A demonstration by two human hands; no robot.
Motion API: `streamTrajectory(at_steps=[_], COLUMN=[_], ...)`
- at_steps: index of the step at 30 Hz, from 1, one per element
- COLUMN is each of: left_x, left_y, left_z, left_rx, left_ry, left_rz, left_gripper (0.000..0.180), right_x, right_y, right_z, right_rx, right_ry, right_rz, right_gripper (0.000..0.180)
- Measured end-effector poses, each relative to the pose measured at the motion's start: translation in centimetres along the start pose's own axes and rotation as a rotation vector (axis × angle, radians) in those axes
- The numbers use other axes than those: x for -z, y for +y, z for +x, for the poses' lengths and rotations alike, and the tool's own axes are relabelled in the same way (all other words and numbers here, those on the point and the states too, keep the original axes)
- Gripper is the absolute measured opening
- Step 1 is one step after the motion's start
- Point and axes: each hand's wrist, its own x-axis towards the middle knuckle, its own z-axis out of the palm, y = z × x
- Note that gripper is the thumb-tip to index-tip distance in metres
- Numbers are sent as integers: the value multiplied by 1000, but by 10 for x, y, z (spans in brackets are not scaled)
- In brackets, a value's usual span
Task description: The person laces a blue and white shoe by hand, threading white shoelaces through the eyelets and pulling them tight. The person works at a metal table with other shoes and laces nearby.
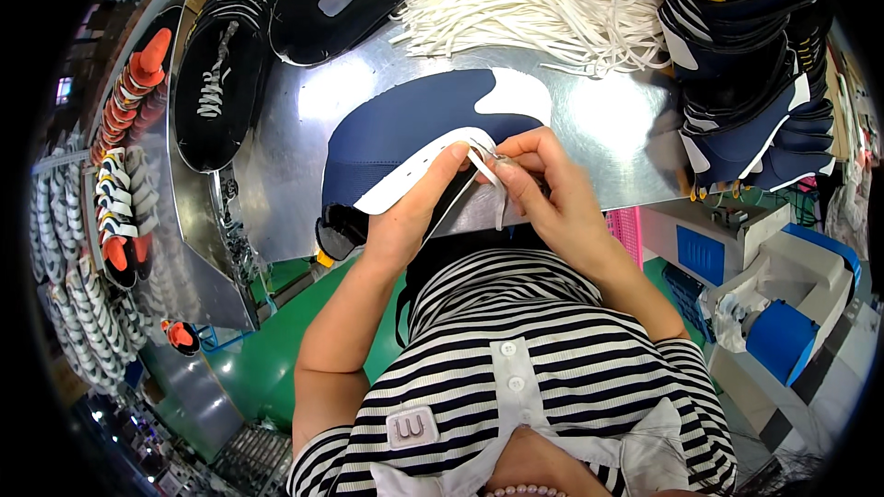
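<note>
The navy shoe upper [405,133] lies on the metal table [608,120], long axis running 8 to 2 o'clock. Left hand [414,207] pinches its white eyelet strip [419,170]. Right hand [543,189], at 3 o'clock, pinches the white lace [485,168] against the strip; both hands are equally near.

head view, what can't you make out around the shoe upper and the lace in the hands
- Lace tip: head view, pinched under the right hand fingers.
- Eyelets on the white strip of the shoe upper: too small to count.
- Upper's near edge: hidden behind the left hand.
</note>
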Motion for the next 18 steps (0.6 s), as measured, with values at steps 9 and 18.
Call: streamTrajectory(at_steps=[9, 18], left_x=[-9, 5], left_y=[7, -3], left_z=[-11, -5], left_rx=[-296, -282], left_ry=[73, 5], left_rz=[521, 503], left_gripper=[16, 25], right_x=[11, 18], right_y=[-1, -27], right_z=[14, 28], right_rx=[21, 93], right_ry=[-74, -148], right_rz=[-127, -688], right_gripper=[15, 15])
